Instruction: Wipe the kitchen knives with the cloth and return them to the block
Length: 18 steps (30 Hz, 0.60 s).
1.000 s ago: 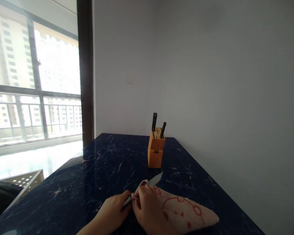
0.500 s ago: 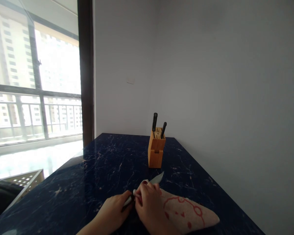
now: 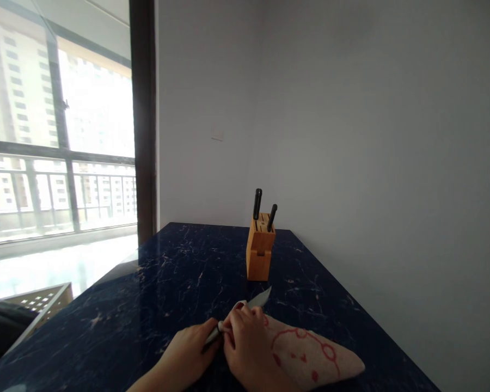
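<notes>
A knife (image 3: 261, 298) with a pale, pointed blade lies across the front of the view, its tip toward the upper right. My left hand (image 3: 191, 348) is closed round its handle. A white cloth with a red pattern (image 3: 310, 356) is bunched round the blade. My right hand (image 3: 247, 340) pinches the cloth against the blade close to the handle, and the rest of the cloth hangs out to the right. The part of the blade under my right fingers is hidden. Beyond the tip stands a wooden knife block (image 3: 260, 250) with two black-handled knives in it.
The dark blue marbled table (image 3: 179, 272) runs back to grey walls. On the left, a perforated chair (image 3: 41, 305) with dark fabric (image 3: 4, 329) on it stands by the table's edge, near a large window (image 3: 98, 109).
My right hand and the cloth have shifted very slightly toward the left, near the handle. My left hand keeps its hold on the knife in nearly the same place.
</notes>
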Motion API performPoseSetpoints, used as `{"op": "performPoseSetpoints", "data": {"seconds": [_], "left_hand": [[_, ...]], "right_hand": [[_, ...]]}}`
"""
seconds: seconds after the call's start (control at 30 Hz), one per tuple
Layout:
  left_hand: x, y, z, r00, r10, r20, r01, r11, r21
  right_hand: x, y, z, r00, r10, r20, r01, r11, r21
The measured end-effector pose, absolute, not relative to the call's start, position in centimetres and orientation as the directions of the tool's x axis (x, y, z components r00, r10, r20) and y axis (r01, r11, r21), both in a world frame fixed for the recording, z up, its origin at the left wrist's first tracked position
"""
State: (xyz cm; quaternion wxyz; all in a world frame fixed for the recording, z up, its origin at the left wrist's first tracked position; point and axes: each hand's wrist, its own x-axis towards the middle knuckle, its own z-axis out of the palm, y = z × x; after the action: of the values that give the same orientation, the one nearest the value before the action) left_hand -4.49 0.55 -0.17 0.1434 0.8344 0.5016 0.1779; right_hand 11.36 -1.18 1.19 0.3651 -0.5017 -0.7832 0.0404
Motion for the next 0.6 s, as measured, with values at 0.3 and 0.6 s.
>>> {"op": "performPoseSetpoints", "data": {"seconds": [0.3,0.6], "left_hand": [[-4.51,0.56,-0.28,0.437,0.883,0.170,0.778,-0.466,0.421],[-4.48,0.60,-0.31,0.437,0.883,0.172,0.777,-0.466,0.424]], "right_hand": [[11.31,-1.06,0.88,-0.239,0.804,0.545,0.734,0.517,-0.440],[11.41,-0.95,0.42,-0.252,0.798,0.547,0.729,0.529,-0.435]]}}
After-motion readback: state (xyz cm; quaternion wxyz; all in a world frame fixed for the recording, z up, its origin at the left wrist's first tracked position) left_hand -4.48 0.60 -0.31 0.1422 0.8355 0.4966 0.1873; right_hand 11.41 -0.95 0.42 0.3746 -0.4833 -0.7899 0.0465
